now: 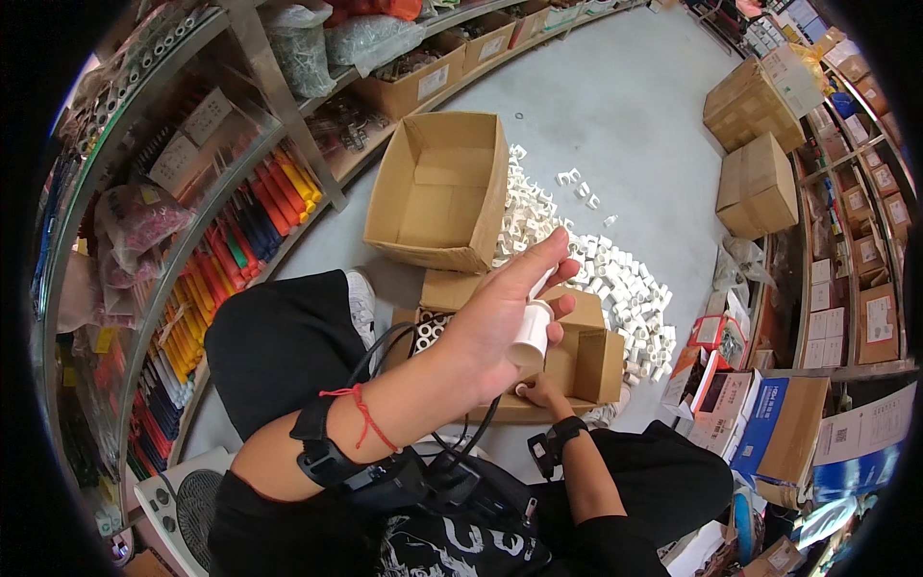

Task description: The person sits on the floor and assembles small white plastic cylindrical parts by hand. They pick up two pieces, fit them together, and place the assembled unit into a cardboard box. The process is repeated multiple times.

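Observation:
My left hand [492,322] is raised over a low cardboard box [601,370], thumb side up, with its fingers curled around a white plastic pipe fitting [530,335]. Behind that fitting, part of another white piece shows between the fingers. Lower down, my right hand [548,397] reaches into the near side of the box, its fingertips closed on a small white pipe fitting [523,389]. Inside the box at the left stand white fittings [430,332] in rows, ends up; my left forearm hides part of them.
A larger open carton [447,183] stands just beyond. Right of it, loose white fittings [615,293] are heaped on the grey floor [635,125]. Shelving with coloured tubes [216,260] runs along the left. Cartons [758,188] and stocked shelves line the right. A black cable [389,337] passes under my left forearm.

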### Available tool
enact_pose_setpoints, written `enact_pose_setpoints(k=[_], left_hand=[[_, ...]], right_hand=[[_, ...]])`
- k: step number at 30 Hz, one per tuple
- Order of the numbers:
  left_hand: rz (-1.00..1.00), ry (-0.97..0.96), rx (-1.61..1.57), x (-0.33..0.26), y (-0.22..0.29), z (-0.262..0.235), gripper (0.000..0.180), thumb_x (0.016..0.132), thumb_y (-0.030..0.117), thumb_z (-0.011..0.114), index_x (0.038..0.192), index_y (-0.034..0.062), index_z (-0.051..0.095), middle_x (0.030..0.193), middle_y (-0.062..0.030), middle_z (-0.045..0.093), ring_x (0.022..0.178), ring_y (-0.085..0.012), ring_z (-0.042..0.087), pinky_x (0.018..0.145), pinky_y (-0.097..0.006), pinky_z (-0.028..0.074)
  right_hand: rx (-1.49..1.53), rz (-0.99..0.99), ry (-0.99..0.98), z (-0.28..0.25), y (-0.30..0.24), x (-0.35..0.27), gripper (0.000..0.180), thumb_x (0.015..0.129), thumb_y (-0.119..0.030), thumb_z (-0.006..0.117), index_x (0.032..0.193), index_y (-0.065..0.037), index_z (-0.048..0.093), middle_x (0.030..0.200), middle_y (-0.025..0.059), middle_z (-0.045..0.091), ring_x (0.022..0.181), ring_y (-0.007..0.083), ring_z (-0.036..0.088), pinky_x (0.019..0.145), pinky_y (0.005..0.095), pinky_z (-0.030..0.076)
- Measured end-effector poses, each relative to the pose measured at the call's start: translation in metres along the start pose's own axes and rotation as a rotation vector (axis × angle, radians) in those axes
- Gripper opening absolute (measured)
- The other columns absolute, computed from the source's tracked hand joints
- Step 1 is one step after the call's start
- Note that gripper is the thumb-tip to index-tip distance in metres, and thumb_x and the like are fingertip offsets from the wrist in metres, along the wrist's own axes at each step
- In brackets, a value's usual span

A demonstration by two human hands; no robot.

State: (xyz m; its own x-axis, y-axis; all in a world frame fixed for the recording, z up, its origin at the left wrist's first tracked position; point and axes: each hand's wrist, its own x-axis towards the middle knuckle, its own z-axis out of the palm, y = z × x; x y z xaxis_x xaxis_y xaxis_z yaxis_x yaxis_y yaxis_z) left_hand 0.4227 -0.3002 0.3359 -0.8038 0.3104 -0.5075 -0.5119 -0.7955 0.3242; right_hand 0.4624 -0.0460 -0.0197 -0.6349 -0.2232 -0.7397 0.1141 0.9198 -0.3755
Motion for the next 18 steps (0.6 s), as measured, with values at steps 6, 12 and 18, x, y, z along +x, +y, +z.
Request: enact_pose_setpoints(k=[6, 12, 18], left_hand=[[-0.015, -0.009, 0.003, 0.002, -0.005, 0.008, 0.021, 0.086, 0.033, 0.053, 0.088, 0.0123, 0.051, 0.085, 0.0025, 0.050, 0.066, -0.0083, 0.048, 0.047, -0.018, 0.040], [-0.014, -0.049, 0.030, 0.010, -0.012, 0.014, 0.021, 0.085, 0.033, 0.055, 0.087, 0.0122, 0.051, 0.085, 0.0024, 0.050, 0.066, -0.0082, 0.048, 0.047, -0.018, 0.040], [-0.013, -0.046, 0.040, 0.013, -0.014, 0.011, 0.021, 0.084, 0.033, 0.055, 0.087, 0.0127, 0.051, 0.084, 0.0026, 0.049, 0.066, -0.0078, 0.048, 0.047, -0.018, 0.040]], right_hand=[[0.012, -0.113, 0.146, 0.016, 0.005, 0.008, 0.027, 0.071, -0.028, 0.063, 0.092, -0.012, 0.066, 0.085, 0.0143, 0.064, 0.078, 0.0282, 0.061, 0.071, 0.0358, 0.047], [0.113, -0.265, 0.229, 0.053, 0.041, 0.048, 0.023, 0.070, -0.027, 0.064, 0.085, -0.010, 0.067, 0.078, 0.0121, 0.064, 0.073, 0.0264, 0.061, 0.068, 0.0356, 0.047], [0.102, -0.336, 0.223, 0.047, 0.030, 0.040, 0.023, 0.070, -0.028, 0.065, 0.081, -0.008, 0.066, 0.073, 0.0126, 0.063, 0.068, 0.0256, 0.060, 0.063, 0.0350, 0.046]])
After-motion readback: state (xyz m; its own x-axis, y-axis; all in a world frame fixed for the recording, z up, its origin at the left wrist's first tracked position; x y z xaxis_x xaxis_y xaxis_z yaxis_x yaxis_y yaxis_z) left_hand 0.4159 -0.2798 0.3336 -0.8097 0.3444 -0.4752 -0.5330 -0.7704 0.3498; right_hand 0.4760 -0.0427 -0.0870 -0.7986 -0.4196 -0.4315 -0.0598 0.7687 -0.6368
